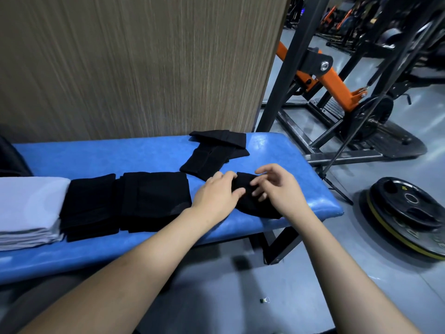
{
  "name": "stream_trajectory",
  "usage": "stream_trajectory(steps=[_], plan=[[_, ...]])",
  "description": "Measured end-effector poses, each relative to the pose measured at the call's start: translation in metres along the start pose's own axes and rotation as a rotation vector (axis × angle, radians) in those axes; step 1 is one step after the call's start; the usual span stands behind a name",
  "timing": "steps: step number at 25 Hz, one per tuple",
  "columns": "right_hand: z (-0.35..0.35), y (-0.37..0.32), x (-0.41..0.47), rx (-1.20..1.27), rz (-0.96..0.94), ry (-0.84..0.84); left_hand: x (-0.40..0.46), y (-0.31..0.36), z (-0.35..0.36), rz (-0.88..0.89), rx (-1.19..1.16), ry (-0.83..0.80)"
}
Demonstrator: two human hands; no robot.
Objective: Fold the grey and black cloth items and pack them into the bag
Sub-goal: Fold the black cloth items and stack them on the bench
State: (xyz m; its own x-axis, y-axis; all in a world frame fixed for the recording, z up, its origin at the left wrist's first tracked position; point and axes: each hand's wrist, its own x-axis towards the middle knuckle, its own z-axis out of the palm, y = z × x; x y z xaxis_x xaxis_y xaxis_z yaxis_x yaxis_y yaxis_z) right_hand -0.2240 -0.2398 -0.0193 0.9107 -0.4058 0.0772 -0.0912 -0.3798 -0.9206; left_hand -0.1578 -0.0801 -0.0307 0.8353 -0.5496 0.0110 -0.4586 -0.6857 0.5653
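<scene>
On the blue padded bench [149,155], near its right end, both hands work on one small black cloth [257,206] that lies on the padding. The left hand [218,194] rests on the cloth's left part with fingers nearly straight, pressing it flat rather than curling round it. The right hand [277,186] hovers at the cloth's upper right, fingers loosely bent, the fingertips [256,192] touching the fabric; whether they pinch an edge cannot be told. Just left of the left hand lies a wide folded black pile [154,201], and touching its left side a second folded black pile [89,208]. Further left, at the picture's edge, sits a stack of folded grey cloths [29,208], touching that second pile. Toward the bench's far edge, beyond the hands, lies another group of folded black pieces [214,150], one laid crosswise over the others. A dark shape [12,157] shows at the far left behind the grey stack; whether it is a bag cannot be told, and nothing can be seen inside it. A wood-grain panel [132,63] stands behind the bench. On the grey floor to the right lie stacked weight plates [409,213], with an orange and black gym machine [337,85] beyond.
</scene>
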Motion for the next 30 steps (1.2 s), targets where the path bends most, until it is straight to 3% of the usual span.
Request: stream_trajectory(steps=[2, 4, 7, 10, 16, 20, 25, 30], plan=[[-0.020, 0.009, 0.001, -0.257, -0.055, 0.124, -0.001, 0.002, 0.003, 0.018, 0.049, -0.007], [-0.036, 0.021, 0.000, -0.520, -0.103, 0.089, -0.001, 0.003, 0.003, 0.028, 0.057, -0.005], [-0.043, 0.035, -0.007, -0.694, -0.059, -0.023, 0.002, 0.004, 0.004, 0.017, 0.070, -0.023], [-0.037, 0.036, -0.010, -0.792, 0.005, -0.017, 0.004, 0.005, 0.006, -0.023, 0.091, -0.040], [-0.031, 0.026, -0.007, -0.534, 0.133, -0.029, 0.009, 0.012, 0.005, -0.062, -0.229, -0.069], [-0.035, 0.020, -0.009, -0.318, 0.169, 0.063, 0.010, 0.014, 0.003, -0.123, -0.434, -0.100], [-0.040, 0.012, -0.016, -0.100, 0.210, 0.041, 0.008, 0.013, 0.004, -0.092, -0.475, -0.110], [-0.046, 0.015, -0.015, -0.132, 0.140, 0.018, 0.004, 0.011, 0.001, -0.092, -0.585, -0.095]])
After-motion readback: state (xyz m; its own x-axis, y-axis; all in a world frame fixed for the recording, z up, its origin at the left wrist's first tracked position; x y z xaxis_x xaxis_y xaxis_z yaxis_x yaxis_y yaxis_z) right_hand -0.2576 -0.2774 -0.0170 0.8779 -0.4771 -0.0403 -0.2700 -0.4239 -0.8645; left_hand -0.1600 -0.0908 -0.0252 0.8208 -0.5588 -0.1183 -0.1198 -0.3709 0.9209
